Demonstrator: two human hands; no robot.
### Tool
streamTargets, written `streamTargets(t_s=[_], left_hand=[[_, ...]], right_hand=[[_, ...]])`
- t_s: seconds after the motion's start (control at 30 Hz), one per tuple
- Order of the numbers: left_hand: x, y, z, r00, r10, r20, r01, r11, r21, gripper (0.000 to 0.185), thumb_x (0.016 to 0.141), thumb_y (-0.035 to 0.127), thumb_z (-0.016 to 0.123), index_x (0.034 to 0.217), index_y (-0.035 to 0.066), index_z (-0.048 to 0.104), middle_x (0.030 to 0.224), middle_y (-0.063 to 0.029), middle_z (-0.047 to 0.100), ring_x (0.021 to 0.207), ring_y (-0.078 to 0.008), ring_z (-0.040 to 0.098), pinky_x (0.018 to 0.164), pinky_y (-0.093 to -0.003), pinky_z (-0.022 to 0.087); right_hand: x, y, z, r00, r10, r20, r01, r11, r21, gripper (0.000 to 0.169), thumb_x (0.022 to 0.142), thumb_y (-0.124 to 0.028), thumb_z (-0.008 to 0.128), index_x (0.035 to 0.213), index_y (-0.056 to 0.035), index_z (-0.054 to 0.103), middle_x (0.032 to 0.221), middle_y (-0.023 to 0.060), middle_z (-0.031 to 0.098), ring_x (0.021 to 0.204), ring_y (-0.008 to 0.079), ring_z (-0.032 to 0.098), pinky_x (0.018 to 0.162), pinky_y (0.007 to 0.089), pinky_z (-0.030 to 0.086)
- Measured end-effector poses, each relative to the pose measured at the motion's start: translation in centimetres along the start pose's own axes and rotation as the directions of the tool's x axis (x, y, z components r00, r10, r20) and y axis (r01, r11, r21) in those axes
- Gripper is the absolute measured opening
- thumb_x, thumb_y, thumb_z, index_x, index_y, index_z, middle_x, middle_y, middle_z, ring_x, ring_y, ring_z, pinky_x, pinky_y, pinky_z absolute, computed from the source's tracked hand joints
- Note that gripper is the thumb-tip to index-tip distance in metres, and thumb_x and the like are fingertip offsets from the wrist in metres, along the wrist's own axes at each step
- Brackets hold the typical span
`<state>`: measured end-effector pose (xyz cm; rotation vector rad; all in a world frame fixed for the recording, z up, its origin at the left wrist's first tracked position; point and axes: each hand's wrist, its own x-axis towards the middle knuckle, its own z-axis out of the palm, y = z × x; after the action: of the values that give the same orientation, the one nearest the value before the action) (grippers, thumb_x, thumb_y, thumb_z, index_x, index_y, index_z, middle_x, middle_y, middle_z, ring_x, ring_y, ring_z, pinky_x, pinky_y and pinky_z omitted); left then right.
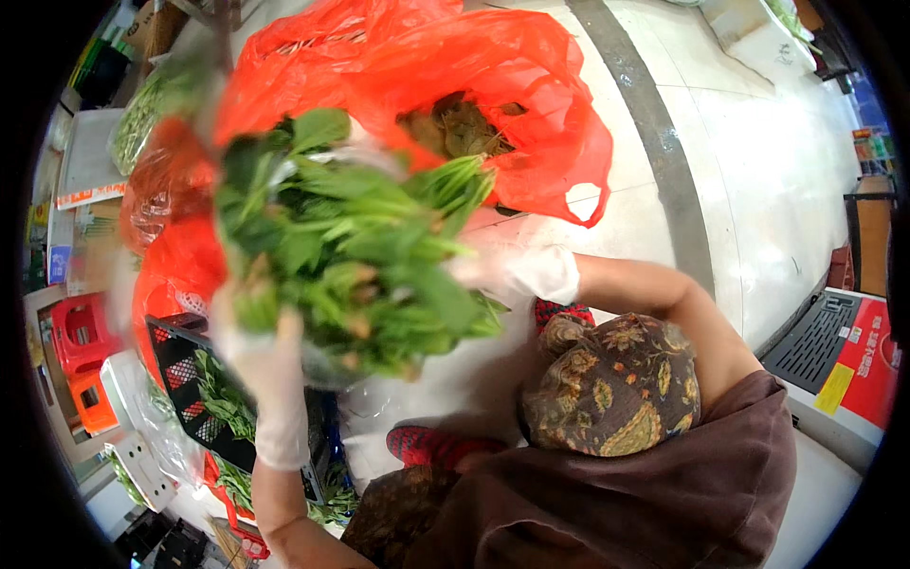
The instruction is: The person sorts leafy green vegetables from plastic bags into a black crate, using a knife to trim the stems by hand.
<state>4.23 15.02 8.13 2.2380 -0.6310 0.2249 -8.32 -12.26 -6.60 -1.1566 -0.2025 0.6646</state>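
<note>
A large bundle of leafy green vegetables (355, 263), blurred by motion, is held up between my two hands, with pale stem ends showing at its lower side. My left hand (263, 363), in a white glove, grips it from the lower left. On its right side my right hand (505, 270), gloved too, is closed on it, the fingertips partly hidden by leaves. Clear plastic shows under and behind the greens. Just beyond lies an open red plastic bag (554, 135) with brownish, wilted leaves (466, 131) inside.
A black plastic crate (170, 370) with loose greens stands at my left, red bags beyond it. Red stool (85, 331) and orange stool (92, 402) are at far left. A grey strip (661, 149) crosses the pale tiled floor. A red and black boxed appliance (839, 355) is at far right.
</note>
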Motion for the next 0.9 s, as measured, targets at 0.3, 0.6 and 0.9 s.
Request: streamTargets(t_s=[0.3, 0.6, 0.9], left_hand=[[1.5, 9.5, 0.6, 0.792, 0.607, -0.065, -0.610, 0.781, -0.135, 0.073, 0.070, 0.024, 0.082, 0.131, 0.001, 0.050, 0.109, -0.0102, 0.065, 0.084, -0.0223, 0.059, 0.078, -0.0366, 0.050], [6.9, 14.7, 18.3, 0.808, 0.480, -0.340, -0.588, 0.687, -0.427, 0.068, 0.058, 0.013, 0.080, 0.123, 0.008, 0.061, 0.107, -0.0125, 0.055, 0.099, -0.0292, 0.053, 0.086, -0.0408, 0.044], [-0.2, -3.7, 25.2, 0.967, -0.176, -0.184, 0.044, 0.826, -0.562, 0.063, 0.072, -0.014, 0.066, 0.131, -0.006, 0.044, 0.130, -0.0164, 0.046, 0.119, -0.0306, 0.049, 0.104, -0.0386, 0.039]], right_hand=[[-15.0, -8.1, 0.4, 0.911, 0.111, -0.397, -0.369, 0.650, -0.664, 0.039, 0.096, -0.019, 0.054, 0.131, -0.0018, 0.052, 0.126, 0.0128, 0.059, 0.110, 0.0212, 0.058, 0.098, 0.0343, 0.045], [-22.0, -11.1, 0.5, 0.526, -0.335, -0.782, -0.387, 0.724, -0.571, 0.039, 0.091, -0.018, 0.062, 0.126, -0.0011, 0.056, 0.122, 0.0141, 0.060, 0.109, 0.0227, 0.058, 0.098, 0.0376, 0.045], [-4.8, -1.5, -11.9, 0.725, -0.546, -0.420, -0.082, 0.537, -0.840, 0.062, 0.082, -0.021, 0.072, 0.136, -0.0042, 0.046, 0.131, 0.0177, 0.056, 0.122, 0.0259, 0.052, 0.106, 0.0375, 0.039]])
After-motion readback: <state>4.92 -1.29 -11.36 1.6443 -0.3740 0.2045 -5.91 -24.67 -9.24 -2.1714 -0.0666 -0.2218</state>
